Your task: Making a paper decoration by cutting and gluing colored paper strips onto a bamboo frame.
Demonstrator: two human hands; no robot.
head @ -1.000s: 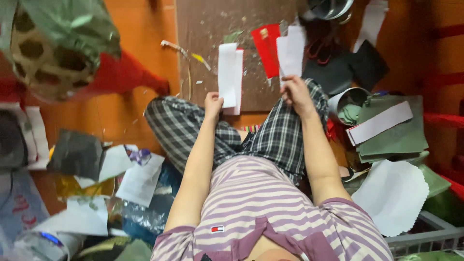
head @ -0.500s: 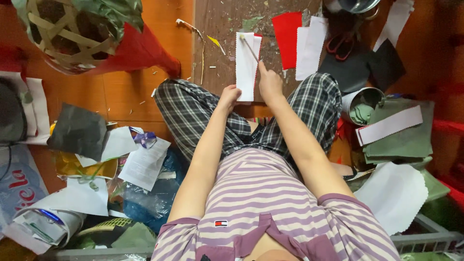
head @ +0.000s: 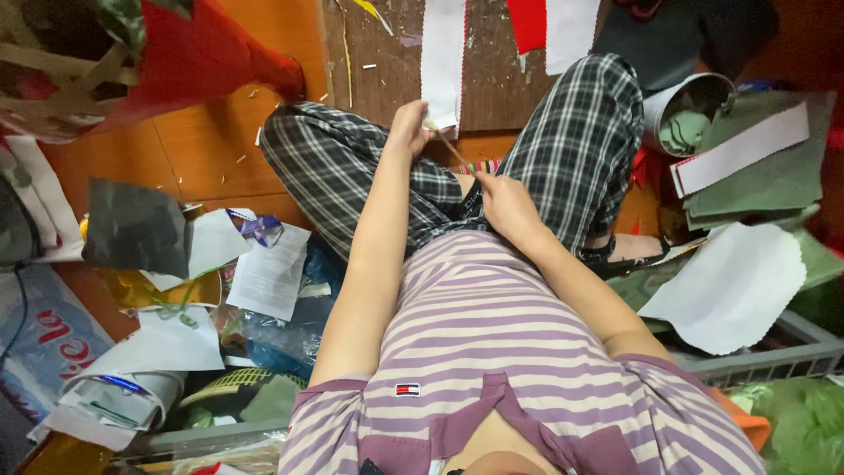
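Head view, centre top of the frame: I see my left hand (head: 410, 126) with its grip pinching the lower end of the white paper strip (head: 442, 62), which lies on the brown board (head: 387, 70) above my plaid-trousered knees. My right hand (head: 505, 202), just below and right, has its grip pressed together on a thin stick (head: 453, 151) whose far tip touches the strip's bottom edge; a red paper piece (head: 527, 22) lies near, further right.

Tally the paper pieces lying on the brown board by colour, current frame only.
White strips: 2, the one the left hand touches and one further right
Red pieces: 1
Total: 3
The right hand holds a thin stick.
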